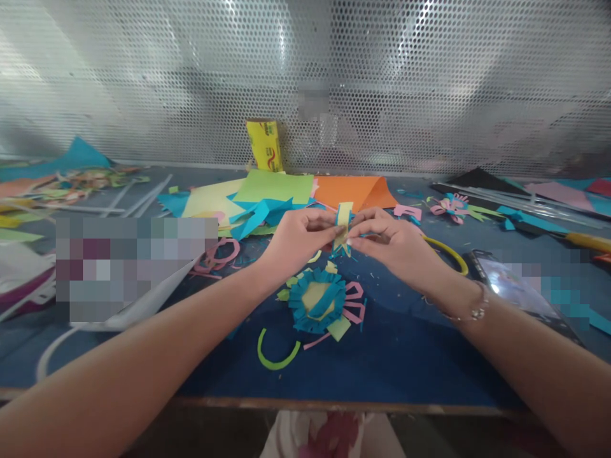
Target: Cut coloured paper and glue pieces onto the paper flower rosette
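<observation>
On my left, a pink paper ring [228, 252] lies flat, thin and curly. Next comes a green paper curve [277, 364], bent like a smile. My left hand [301, 236] pinches the side of a small paper piece [344, 217], with my thumb and fingers closed on it. Near me on the table [405, 362] sits a round blue paper [317, 300], with a frilly edge and a pale yellow middle. The small piece is up between my hands, above the table: yellow in front, blue behind, with pointy ends at the bottom. My right hand [398, 245] pinches it low down. I think I'm shaping or lining up its layers, and that needs soft, steady fingers, since paper creases easily. Farther right are a smooth yellow curve [451, 250] and a hard, shiny phone [508, 281].
</observation>
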The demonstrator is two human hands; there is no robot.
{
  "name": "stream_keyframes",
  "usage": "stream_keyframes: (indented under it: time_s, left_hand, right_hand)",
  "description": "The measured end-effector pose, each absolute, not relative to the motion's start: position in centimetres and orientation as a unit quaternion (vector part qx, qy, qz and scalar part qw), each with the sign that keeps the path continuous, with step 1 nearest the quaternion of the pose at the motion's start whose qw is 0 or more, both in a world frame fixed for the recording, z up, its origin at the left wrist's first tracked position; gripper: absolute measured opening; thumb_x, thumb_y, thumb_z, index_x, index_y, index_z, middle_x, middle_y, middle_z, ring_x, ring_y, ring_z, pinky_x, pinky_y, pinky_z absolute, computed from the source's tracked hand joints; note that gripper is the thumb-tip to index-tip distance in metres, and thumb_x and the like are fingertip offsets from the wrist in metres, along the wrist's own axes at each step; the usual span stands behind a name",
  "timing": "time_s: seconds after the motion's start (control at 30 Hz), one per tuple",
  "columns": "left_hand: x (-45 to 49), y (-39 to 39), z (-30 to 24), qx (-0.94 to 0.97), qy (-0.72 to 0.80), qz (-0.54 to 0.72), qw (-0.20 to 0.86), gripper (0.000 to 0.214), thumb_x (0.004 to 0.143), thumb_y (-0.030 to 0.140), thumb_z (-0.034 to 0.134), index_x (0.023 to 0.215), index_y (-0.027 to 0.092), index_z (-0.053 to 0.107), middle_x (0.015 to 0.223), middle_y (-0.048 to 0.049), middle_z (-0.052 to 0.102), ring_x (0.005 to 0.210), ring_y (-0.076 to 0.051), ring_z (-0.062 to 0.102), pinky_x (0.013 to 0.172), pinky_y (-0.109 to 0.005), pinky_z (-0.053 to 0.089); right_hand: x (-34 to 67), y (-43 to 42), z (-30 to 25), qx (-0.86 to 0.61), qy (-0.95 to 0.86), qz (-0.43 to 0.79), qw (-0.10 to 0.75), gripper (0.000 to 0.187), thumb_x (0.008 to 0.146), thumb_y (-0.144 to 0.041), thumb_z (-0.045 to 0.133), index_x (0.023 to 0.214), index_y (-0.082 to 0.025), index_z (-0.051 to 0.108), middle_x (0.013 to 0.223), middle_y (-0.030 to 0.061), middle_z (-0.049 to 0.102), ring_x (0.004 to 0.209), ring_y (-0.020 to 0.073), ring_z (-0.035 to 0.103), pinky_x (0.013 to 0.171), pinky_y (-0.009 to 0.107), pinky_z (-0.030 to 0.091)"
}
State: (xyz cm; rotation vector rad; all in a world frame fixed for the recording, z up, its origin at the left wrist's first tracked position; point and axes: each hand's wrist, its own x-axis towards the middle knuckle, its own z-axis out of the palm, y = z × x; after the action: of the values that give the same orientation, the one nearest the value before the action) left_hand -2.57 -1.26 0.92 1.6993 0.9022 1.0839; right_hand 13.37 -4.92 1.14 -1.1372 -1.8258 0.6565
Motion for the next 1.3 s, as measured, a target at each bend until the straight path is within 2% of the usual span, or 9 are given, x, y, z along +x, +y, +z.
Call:
stream_keyframes:
  time_s: [0.47, 0.97, 1.3]
  left_hand:
    - [-2.58, -1.25, 0.86, 0.692, 0.357, 0.443, 0.444, 0.027, 0.062, 0.036, 0.064, 0.073, 0.012, 0.062, 0.068, -0.0038, 0.063, 0.055, -0.009, 0.054, 0.052, -0.022, 0.046]
    - [-2.66, -1.32, 0.92, 0.705, 0.354, 0.437, 0.432, 0.023, 0.064, 0.035, 0.061, 0.072, 0.013, 0.062, 0.067, -0.0031, 0.062, 0.054, -0.008, 0.054, 0.051, -0.022, 0.045]
    - [-2.6, -1.47, 1.04, 0.703, 0.362, 0.439, 0.426, 0.025, 0.064, 0.037, 0.061, 0.07, 0.013, 0.062, 0.064, -0.0027, 0.062, 0.052, -0.009, 0.053, 0.049, -0.021, 0.043]
  right_hand:
    - [13.61, -4.8, 0.98, -0.45, -0.727, 0.273, 0.441, 0.015, 0.07, -0.034, 0.059, 0.074, -0.021, 0.064, 0.094, 0.0036, 0.054, 0.09, 0.0145, 0.051, 0.076, 0.029, 0.043]
    - [13.58, -5.05, 1.48, -0.46, -0.748, 0.248, 0.41, 0.009, 0.071, -0.027, 0.058, 0.073, -0.021, 0.063, 0.09, 0.0028, 0.054, 0.086, 0.014, 0.051, 0.076, 0.032, 0.042]
    - [13.57, -5.13, 1.46, -0.465, -0.755, 0.231, 0.401, 0.011, 0.072, -0.029, 0.057, 0.074, -0.021, 0.064, 0.088, 0.003, 0.054, 0.081, 0.0133, 0.051, 0.07, 0.029, 0.043]
